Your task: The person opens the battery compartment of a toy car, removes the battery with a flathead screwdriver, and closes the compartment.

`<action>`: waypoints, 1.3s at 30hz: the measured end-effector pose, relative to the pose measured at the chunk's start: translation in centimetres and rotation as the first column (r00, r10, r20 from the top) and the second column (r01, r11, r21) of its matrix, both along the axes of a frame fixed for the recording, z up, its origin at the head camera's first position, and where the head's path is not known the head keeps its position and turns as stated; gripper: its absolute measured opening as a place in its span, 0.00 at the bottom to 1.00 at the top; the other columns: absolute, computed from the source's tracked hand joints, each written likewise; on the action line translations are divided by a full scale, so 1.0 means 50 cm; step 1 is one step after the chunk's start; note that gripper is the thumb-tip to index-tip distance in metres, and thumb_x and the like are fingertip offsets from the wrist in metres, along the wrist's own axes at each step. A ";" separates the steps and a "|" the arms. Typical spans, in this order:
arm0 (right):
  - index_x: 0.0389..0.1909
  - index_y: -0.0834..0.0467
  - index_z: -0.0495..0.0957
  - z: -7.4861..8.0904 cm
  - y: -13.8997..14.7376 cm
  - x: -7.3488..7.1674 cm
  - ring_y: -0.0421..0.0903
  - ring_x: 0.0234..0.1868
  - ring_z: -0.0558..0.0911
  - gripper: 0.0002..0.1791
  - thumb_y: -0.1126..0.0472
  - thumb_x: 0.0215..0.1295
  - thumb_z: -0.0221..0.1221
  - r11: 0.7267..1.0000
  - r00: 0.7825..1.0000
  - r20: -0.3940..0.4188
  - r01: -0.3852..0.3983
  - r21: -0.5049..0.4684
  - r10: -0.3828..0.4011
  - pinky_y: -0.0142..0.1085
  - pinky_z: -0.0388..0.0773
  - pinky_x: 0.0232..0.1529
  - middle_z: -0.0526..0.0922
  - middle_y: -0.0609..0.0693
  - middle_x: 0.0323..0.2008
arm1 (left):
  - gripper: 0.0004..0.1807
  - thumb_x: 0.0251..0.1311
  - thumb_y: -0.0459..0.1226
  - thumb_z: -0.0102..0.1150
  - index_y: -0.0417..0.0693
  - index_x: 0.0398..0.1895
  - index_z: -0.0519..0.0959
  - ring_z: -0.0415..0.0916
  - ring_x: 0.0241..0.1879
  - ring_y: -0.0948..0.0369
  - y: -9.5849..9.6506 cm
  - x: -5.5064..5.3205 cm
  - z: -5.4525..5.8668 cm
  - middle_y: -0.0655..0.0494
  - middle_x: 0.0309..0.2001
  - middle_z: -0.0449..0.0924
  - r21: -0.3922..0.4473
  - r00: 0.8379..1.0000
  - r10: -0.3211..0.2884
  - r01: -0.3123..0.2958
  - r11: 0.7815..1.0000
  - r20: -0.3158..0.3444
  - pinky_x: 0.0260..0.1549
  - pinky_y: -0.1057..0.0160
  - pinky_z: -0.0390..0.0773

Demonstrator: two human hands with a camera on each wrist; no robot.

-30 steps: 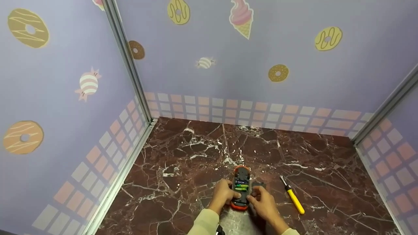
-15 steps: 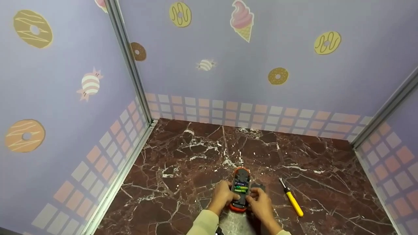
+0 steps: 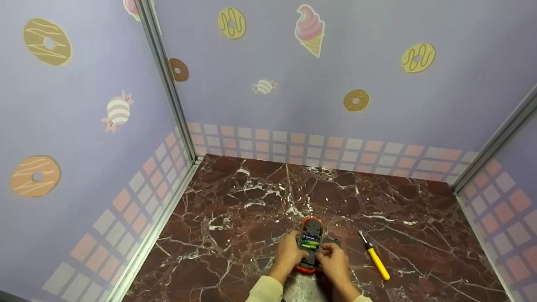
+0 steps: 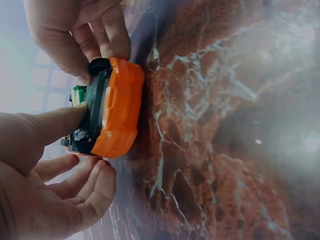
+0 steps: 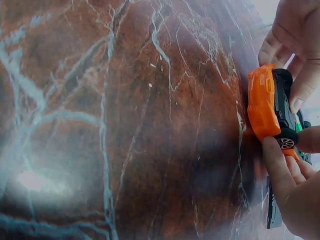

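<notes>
An orange toy car [image 3: 312, 228] lies wheels up, its dark underside facing me. Several batteries [image 3: 309, 244], green and dark, sit side by side in its uncovered compartment. My left hand [image 3: 289, 251] grips the car's left side; in the left wrist view its thumb [image 4: 70, 122] presses the underside while the fingers curl below the body. From the right, my right hand [image 3: 335, 261] pinches the car near a wheel [image 5: 286, 143], a fingertip against the orange shell. A dark flat cover [image 3: 334, 242] lies just beyond the right hand's fingers, partly hidden by them.
A screwdriver [image 3: 376, 262] with a yellow handle lies to the right of the hands. Small white crumbs are scattered on the dark red marbled tabletop [image 3: 243, 268] beyond the car. Purple patterned panels [image 3: 268, 105] enclose the back and both sides.
The head view has shifted slightly, so the scene sits a bit lower in it. The car's far end leans a little more to the right; both hands keep their hold on it.
</notes>
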State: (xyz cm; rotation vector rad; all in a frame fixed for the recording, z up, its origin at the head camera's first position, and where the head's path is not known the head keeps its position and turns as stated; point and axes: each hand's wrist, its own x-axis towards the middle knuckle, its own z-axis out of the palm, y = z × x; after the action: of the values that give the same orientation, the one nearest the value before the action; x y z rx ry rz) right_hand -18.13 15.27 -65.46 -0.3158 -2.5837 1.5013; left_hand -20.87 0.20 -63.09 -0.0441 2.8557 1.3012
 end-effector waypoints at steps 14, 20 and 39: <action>0.51 0.72 0.80 0.006 0.001 -0.001 0.45 0.29 0.86 0.19 0.72 0.57 0.65 0.994 0.999 0.014 -0.040 -0.102 0.041 0.38 0.85 0.26 0.88 0.58 0.33 | 0.36 0.42 0.38 0.79 0.39 0.59 0.79 0.78 0.43 0.51 -0.007 0.004 -0.004 0.45 0.47 0.80 0.077 0.996 -0.084 0.083 0.994 0.014 0.46 0.48 0.78; 0.52 0.75 0.78 0.009 0.002 0.002 0.55 0.32 0.89 0.16 0.75 0.63 0.57 0.979 0.997 0.029 -0.063 -0.195 0.070 0.43 0.86 0.27 0.88 0.63 0.36 | 0.40 0.42 0.47 0.81 0.44 0.61 0.78 0.75 0.50 0.47 0.002 0.009 -0.007 0.48 0.48 0.75 0.019 0.996 -0.081 0.081 0.997 0.045 0.49 0.44 0.77; 0.55 0.73 0.79 0.013 0.012 0.012 0.48 0.29 0.87 0.19 0.74 0.64 0.54 0.986 0.991 0.062 -0.112 -0.120 0.120 0.42 0.84 0.22 0.90 0.57 0.35 | 0.58 0.35 0.56 0.83 0.47 0.73 0.68 0.68 0.58 0.45 0.008 0.007 -0.034 0.46 0.55 0.71 -0.081 0.993 -0.109 0.114 0.990 0.055 0.54 0.35 0.72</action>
State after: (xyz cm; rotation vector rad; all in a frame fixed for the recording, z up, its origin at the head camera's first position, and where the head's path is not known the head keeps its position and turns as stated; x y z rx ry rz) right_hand -17.52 15.84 -64.80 -0.2373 -2.6142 1.7148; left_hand -20.51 0.58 -64.78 0.0805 2.8240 1.1435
